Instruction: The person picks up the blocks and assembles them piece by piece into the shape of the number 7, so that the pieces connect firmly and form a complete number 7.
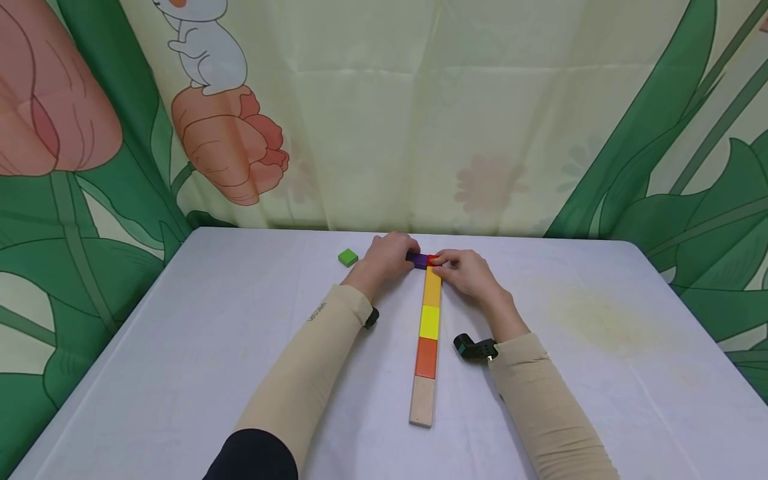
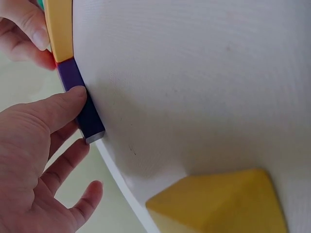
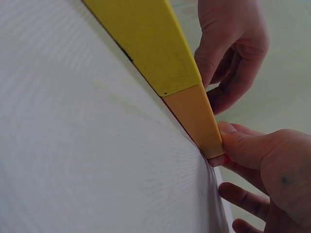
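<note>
A row of coloured blocks runs up the table, with a purple block (image 1: 418, 261) set crosswise to the left at its far end. My left hand (image 1: 386, 259) pinches this purple block; in the left wrist view the thumb lies on top, and its outer end (image 2: 92, 119) looks dark blue. Beside it, my right hand (image 1: 471, 272) pinches a small red block (image 1: 432, 260) between thumb and fingertips. The red block is mostly covered by those fingers. Toward me follow a light orange block (image 1: 432, 287), a yellow block (image 1: 429, 323), an orange-red block (image 1: 427, 358) and a plain wooden block (image 1: 423, 401).
Left of my left hand lies a green block (image 1: 348, 257). A yellow-looking block (image 2: 218, 204) shows large at the bottom of the left wrist view. The white-covered table (image 1: 240, 320) ends just beyond my hands, before a printed curtain (image 1: 372, 133).
</note>
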{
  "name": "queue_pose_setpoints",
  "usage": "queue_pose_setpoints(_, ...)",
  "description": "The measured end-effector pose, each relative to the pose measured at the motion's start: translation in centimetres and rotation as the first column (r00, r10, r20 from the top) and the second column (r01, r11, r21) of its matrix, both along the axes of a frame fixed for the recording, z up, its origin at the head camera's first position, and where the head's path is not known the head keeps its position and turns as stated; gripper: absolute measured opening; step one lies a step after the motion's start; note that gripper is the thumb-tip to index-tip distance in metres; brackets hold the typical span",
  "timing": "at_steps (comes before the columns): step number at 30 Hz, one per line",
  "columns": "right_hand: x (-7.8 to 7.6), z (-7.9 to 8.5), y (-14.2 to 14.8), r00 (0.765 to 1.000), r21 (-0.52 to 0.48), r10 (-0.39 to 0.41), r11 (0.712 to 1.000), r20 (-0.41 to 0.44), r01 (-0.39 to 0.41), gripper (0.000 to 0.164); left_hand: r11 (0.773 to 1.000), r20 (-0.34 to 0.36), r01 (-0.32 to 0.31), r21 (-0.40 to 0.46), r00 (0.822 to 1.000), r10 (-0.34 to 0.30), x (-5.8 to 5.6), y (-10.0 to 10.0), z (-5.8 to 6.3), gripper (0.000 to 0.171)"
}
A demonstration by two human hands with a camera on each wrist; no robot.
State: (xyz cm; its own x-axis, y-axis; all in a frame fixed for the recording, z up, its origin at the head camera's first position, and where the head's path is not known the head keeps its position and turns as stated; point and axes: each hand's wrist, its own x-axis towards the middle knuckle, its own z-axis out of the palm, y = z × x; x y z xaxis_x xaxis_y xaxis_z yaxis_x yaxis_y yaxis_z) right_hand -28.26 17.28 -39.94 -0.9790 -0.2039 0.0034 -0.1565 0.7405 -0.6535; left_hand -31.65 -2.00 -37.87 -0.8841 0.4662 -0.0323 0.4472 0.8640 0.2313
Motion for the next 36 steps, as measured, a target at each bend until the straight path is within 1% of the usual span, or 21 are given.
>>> queue_pose_setpoints(5, 0.01, -0.07, -0.03, 1.000, 0.000, 0.005, 1.000, -0.009, -0.005, 0.023, 1.000, 0.004, -0.003, 0.002, 1.000, 0.003, 0.04, 0.05, -0.07, 0.032)
queue_pose_setpoints(10, 0.09, -0.02, -0.09, 1.000, -0.007, 0.000, 1.000, 0.001, 0.000, 0.023, 1.000, 0.002, -0.006, 0.003, 1.000, 0.006, 0.07, 0.09, -0.11, 0.031)
queue_pose_setpoints(16, 0.18, 0.00, -0.07, 1.000, 0.013, 0.006, 1.000, -0.006, -0.006, 0.023, 1.000, 0.001, -0.003, 0.011, 1.000, 0.003, 0.19, 0.01, -0.13, 0.031)
queue_pose_setpoints(29, 0.05, 0.25, -0.22, 1.000, 0.023, -0.004, 1.000, 0.018, 0.003, 0.022, 0.999, -0.021, -0.019, 0.041, 1.000, 0.020, 0.24, -0.17, -0.67, 0.031)
queue_pose_setpoints(36, 0.12, 0.40, -0.16, 1.000, 0.023, -0.011, 1.000, 0.029, 0.010, 0.023, 0.999, -0.011, -0.025, 0.048, 1.000, 0.025, 0.25, -0.12, -0.64, 0.032)
